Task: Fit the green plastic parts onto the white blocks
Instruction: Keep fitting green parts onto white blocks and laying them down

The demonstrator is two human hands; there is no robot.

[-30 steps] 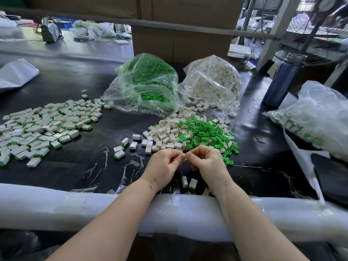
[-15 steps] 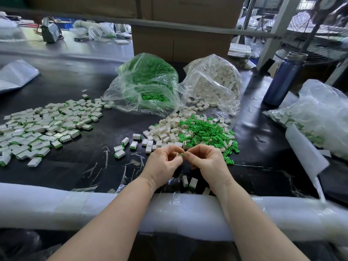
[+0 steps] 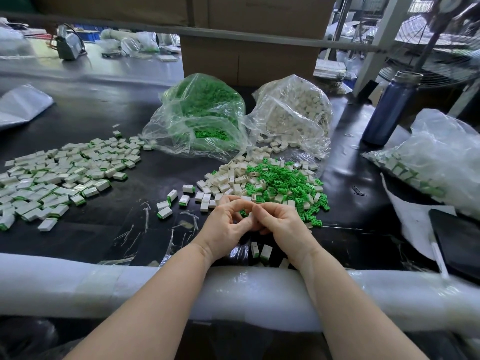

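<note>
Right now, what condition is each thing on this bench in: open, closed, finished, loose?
Left hand: fingers curled; contents hidden.
Right hand: curled against the left; contents hidden.
Green parts bag: open, lying down.
White blocks bag: open, blocks spilling out.
Mixed pile: loose, unassembled.
Finished blocks: fitted with green, spread flat.
Blue bottle: upright, capped.

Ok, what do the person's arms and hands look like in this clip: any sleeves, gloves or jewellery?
Both forearms are bare up to the bottom edge of the picture, with no sleeves in view. The left hand and the right hand wear no gloves. No rings, watch or wristband show on either one, and no markings or tape.
</note>
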